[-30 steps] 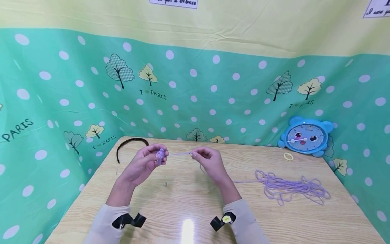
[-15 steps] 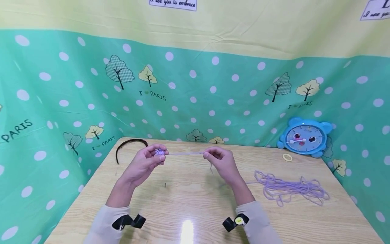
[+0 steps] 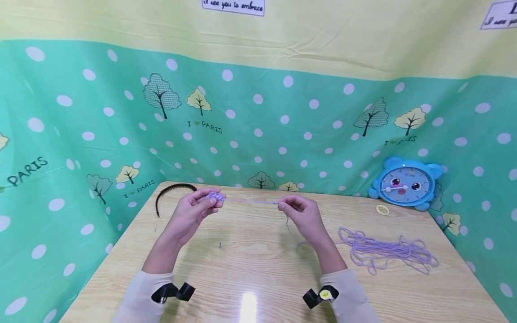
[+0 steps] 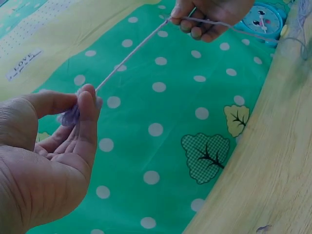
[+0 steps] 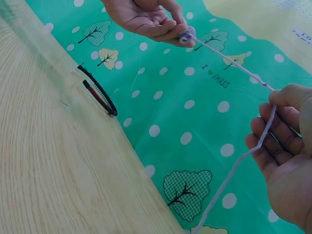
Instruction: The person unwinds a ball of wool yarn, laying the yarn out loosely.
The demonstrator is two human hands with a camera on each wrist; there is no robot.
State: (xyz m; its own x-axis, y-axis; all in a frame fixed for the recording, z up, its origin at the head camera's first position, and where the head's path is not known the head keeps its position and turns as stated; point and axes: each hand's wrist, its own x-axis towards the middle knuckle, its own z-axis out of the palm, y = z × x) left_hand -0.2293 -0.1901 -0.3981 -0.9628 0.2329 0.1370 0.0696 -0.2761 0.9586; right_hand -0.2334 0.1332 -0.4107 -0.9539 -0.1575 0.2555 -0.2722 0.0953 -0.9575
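Note:
My left hand pinches a small wound bundle of lilac yarn between thumb and fingers, above the table's back half. From that bundle a strand of yarn runs straight across to my right hand, whose thumb and index finger pinch it. Past the pinch, the strand's tail hangs over the right palm and drops toward the table. It leads to a loose heap of lilac yarn on the right side. Part of the bundle is hidden behind my left fingers.
A dark toothed headband lies at the table's back left. At the back right stands a blue cartoon clock, with a pale yellow ring before it. A tiny dark bit lies on the wooden table. Patterned cloth hangs behind.
My right hand has moved to the right, away from the left, lengthening the strand between them. The bundle has turned in my left fingers, while that hand stays nearly in place.

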